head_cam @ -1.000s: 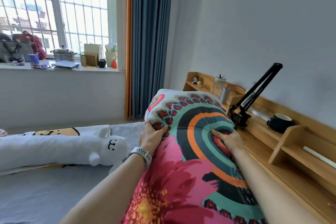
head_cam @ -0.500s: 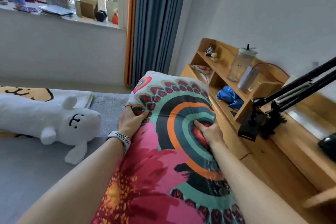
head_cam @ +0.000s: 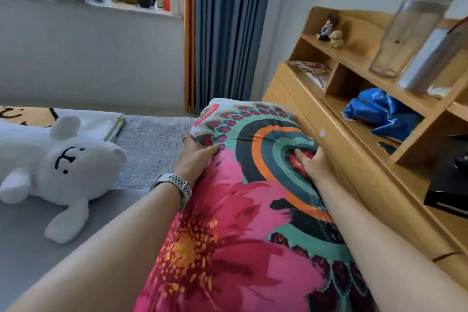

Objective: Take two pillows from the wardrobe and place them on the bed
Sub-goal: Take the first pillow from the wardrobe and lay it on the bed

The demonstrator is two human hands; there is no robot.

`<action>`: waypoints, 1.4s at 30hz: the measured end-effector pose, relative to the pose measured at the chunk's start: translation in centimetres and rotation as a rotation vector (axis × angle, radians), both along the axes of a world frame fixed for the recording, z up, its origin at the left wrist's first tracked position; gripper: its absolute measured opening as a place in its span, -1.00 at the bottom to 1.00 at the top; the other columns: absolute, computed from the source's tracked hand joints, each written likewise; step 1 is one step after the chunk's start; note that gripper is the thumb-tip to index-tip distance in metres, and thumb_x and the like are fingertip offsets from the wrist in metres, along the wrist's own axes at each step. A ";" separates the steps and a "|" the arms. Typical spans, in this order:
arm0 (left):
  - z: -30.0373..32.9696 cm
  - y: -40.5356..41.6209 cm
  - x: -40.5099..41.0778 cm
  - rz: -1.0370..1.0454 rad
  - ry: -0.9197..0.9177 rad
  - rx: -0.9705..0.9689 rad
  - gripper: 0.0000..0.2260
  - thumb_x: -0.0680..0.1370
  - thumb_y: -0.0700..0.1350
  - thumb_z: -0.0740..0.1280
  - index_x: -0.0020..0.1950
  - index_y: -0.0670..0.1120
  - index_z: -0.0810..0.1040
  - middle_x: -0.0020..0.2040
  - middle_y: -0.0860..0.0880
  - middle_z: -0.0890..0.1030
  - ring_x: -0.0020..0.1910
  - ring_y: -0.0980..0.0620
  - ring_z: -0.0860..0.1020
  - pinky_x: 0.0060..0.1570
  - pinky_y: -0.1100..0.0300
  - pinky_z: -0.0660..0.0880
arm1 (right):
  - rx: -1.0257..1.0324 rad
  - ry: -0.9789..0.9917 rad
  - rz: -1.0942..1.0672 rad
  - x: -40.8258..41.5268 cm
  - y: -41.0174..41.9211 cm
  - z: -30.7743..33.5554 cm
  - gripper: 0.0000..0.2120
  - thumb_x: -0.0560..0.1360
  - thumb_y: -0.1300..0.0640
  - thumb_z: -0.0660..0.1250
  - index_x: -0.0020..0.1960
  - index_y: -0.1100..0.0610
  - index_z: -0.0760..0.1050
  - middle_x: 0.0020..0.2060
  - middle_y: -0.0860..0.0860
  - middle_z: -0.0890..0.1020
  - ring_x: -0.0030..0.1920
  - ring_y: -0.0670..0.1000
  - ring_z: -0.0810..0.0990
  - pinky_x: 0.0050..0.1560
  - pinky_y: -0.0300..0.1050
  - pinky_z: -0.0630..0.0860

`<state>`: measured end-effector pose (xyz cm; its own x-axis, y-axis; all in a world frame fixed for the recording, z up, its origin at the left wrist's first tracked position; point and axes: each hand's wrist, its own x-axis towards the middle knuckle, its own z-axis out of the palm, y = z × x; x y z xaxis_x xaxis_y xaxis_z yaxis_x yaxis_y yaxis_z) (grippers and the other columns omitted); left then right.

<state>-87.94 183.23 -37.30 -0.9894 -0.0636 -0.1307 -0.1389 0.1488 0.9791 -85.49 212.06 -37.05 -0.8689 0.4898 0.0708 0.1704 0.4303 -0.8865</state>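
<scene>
A large colourful pillow (head_cam: 253,210) with a pink flower and teal, orange and black rings lies between my arms, over the grey bed (head_cam: 152,139) and along the wooden headboard. My left hand (head_cam: 195,157), with a white watch at the wrist, grips the pillow's left edge. My right hand (head_cam: 314,162) pinches the fabric at the centre of the rings. A second pillow is not clearly visible. The wardrobe is out of view.
A white plush bear (head_cam: 63,167) lies on the bed at left over a folded white and yellow blanket (head_cam: 101,121). The wooden headboard shelf (head_cam: 367,119) at right holds figurines, a clear jar, a blue bag and a black stand base. Blue curtains hang behind.
The pillow has come down and forward toward the head of the bed, close against the headboard. My view has dropped lower and nearer the shelf. Both hands keep their grip.
</scene>
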 end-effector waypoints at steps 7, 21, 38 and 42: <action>-8.3 5.1 -1.5 -0.199 -0.037 0.040 -0.28 0.19 0.25 0.45 0.31 0.16 0.36 0.29 -0.06 0.46 0.30 -0.08 0.45 0.39 -0.06 0.32 | 0.067 -0.163 0.056 -4.0 3.8 -6.3 -0.55 0.53 -0.01 0.34 0.31 0.23 0.40 0.16 0.13 0.55 0.26 0.21 0.51 0.14 -0.04 0.39; -18.5 7.5 1.4 -0.205 -0.067 -0.123 -0.24 0.48 0.08 0.43 0.57 0.09 0.08 0.53 -0.19 0.16 0.52 -0.10 0.14 0.51 -0.02 0.10 | 0.200 -0.334 0.074 -1.8 3.1 -17.3 -0.34 0.59 -0.10 0.20 0.53 0.22 0.11 0.45 0.25 0.35 0.42 0.26 0.34 0.41 0.15 0.29; -18.7 8.6 -5.0 -0.216 -0.173 -0.736 -0.24 0.49 0.35 0.20 0.57 0.19 -0.09 0.47 -0.38 0.10 0.47 -0.35 0.10 0.44 -0.21 0.15 | 0.449 -0.453 0.038 -6.2 2.2 -19.2 -0.36 0.64 -0.11 0.04 0.57 0.19 -0.07 0.43 0.31 0.30 0.39 0.31 0.33 0.30 0.16 0.32; -16.0 9.9 -4.1 -0.105 -0.017 -0.967 -0.37 0.55 0.28 0.15 0.56 0.11 0.07 0.57 -0.24 -0.07 0.52 -0.31 -0.08 0.42 -0.27 0.01 | 0.529 -0.615 0.016 -7.1 1.5 -16.9 -0.38 0.62 -0.08 0.02 0.56 0.20 -0.02 0.49 0.24 0.22 0.47 0.26 0.23 0.40 0.17 0.20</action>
